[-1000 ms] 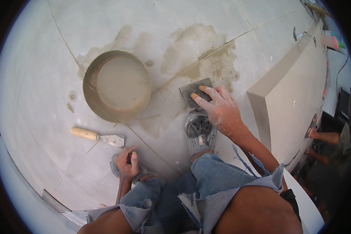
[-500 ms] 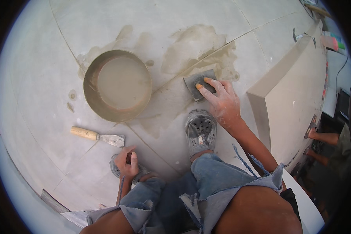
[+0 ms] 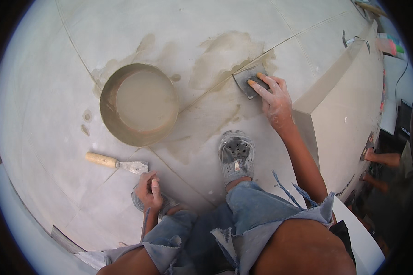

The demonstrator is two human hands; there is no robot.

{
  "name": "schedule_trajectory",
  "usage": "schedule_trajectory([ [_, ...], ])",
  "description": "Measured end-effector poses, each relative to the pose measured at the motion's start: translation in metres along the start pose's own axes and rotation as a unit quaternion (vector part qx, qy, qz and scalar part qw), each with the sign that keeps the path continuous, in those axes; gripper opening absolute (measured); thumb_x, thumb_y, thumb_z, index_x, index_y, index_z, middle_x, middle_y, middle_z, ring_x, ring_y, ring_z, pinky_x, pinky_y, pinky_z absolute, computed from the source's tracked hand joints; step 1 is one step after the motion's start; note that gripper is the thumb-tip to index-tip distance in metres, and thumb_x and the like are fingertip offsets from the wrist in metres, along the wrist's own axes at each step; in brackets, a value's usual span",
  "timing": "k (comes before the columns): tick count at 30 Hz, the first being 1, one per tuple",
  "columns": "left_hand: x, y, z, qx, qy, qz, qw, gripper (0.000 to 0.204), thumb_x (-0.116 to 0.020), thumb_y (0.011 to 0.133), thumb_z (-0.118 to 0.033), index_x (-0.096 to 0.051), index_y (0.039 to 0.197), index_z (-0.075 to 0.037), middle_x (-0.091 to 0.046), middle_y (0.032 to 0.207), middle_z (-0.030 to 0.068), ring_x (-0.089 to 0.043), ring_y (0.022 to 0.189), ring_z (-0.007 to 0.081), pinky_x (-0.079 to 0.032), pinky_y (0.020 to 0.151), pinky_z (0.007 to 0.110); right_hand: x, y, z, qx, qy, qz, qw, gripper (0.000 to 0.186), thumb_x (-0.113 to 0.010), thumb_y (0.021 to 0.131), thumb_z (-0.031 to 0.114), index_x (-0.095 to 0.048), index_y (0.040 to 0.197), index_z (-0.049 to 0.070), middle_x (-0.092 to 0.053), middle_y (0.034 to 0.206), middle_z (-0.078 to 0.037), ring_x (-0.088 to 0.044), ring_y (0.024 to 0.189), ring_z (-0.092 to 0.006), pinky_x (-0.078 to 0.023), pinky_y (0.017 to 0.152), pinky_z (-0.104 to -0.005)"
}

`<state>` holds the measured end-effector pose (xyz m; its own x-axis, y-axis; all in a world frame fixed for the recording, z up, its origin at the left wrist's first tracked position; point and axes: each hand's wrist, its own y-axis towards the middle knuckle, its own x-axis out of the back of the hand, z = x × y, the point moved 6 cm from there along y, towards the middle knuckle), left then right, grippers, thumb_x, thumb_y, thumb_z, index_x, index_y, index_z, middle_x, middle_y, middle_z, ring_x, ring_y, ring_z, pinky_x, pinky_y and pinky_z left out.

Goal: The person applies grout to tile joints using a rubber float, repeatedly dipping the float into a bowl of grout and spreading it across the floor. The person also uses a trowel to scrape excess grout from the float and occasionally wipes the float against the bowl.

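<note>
My right hand [image 3: 278, 104], dusty and with orange coverings on two fingertips, presses a dark grey square pad [image 3: 243, 83] flat against the floor. The pad lies over a joint between tiles, beside wet greyish-brown smears [image 3: 227, 48]. My left hand [image 3: 150, 191] is closed, fingers curled in by the thumb, and nothing shows in it. It hovers over my left shoe, close to the blade of a putty knife [image 3: 103, 159] with a wooden handle. A round basin [image 3: 109, 112] of cloudy greyish-brown water stands left of the pad.
My right clog [image 3: 237, 153] stands below the pad. To the right is a large beige box-like block [image 3: 348, 110] with a sharp corner. Beyond it, another person's bare legs [image 3: 384, 159] and various tools are at the far right edge.
My right hand has slid the pad up and to the right along the tile joint. My left hand's fingers have curled in. The basin and putty knife stay in place.
</note>
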<state>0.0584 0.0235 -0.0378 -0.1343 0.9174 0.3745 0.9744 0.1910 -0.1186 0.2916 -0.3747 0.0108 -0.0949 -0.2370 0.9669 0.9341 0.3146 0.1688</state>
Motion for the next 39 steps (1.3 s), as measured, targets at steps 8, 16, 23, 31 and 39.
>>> schedule_trajectory([
  [8,0.005,0.055,-0.039,0.229,-0.205,-0.141,0.941,0.041,-0.052,0.116,-0.039,-0.051,0.132,-0.002,-0.062,0.118,0.0127,-0.059,0.065,0.0113,-0.048,0.051,0.023,0.019,-0.014,-0.015,0.007,0.021,0.017,1.0,0.054,-0.068,0.081,-0.011,-0.081,0.123,0.019,-0.071,0.135,-0.008,-0.063,0.121,-0.0322,-0.06,0.096,-0.0386],
  [16,0.012,0.088,0.004,0.269,-0.239,-0.183,0.915,0.039,-0.056,0.114,-0.044,-0.052,0.125,-0.007,-0.06,0.128,0.0083,-0.066,0.083,0.014,-0.055,0.056,0.027,0.028,0.036,-0.004,0.014,0.057,-0.037,0.998,0.051,-0.067,0.083,-0.013,-0.083,0.122,0.017,-0.072,0.134,-0.01,-0.063,0.122,-0.0327,-0.059,0.1,-0.0396],
  [23,0.002,0.115,-0.008,0.264,-0.199,-0.125,0.936,0.037,-0.058,0.113,-0.043,-0.059,0.125,-0.007,-0.064,0.127,0.0087,-0.069,0.1,0.0167,-0.06,0.074,0.033,0.074,0.036,-0.007,-0.036,0.124,-0.12,0.984,0.046,-0.063,0.089,-0.017,-0.082,0.121,0.01,-0.075,0.13,-0.011,-0.066,0.118,-0.0315,-0.061,0.096,-0.0383],
  [31,-0.003,0.123,-0.023,0.256,-0.203,-0.165,0.931,0.041,-0.054,0.112,-0.03,-0.055,0.142,-0.003,-0.061,0.136,0.0114,-0.061,0.127,0.0225,-0.045,0.115,0.042,0.085,0.03,0.012,-0.022,0.15,-0.126,0.98,0.042,-0.061,0.089,-0.02,-0.081,0.119,0.003,-0.075,0.13,-0.014,-0.066,0.12,-0.031,-0.06,0.096,-0.0375],
  [39,0.0,0.137,-0.024,0.191,-0.298,-0.123,0.927,0.055,-0.063,0.102,-0.016,-0.045,0.152,-0.001,-0.057,0.142,0.0132,-0.059,0.129,0.0231,-0.048,0.112,0.043,0.084,0.029,0.012,-0.037,0.198,-0.128,0.971,0.042,-0.06,0.089,-0.02,-0.08,0.12,0.002,-0.075,0.13,-0.013,-0.066,0.12,-0.0299,-0.06,0.098,-0.0375],
])
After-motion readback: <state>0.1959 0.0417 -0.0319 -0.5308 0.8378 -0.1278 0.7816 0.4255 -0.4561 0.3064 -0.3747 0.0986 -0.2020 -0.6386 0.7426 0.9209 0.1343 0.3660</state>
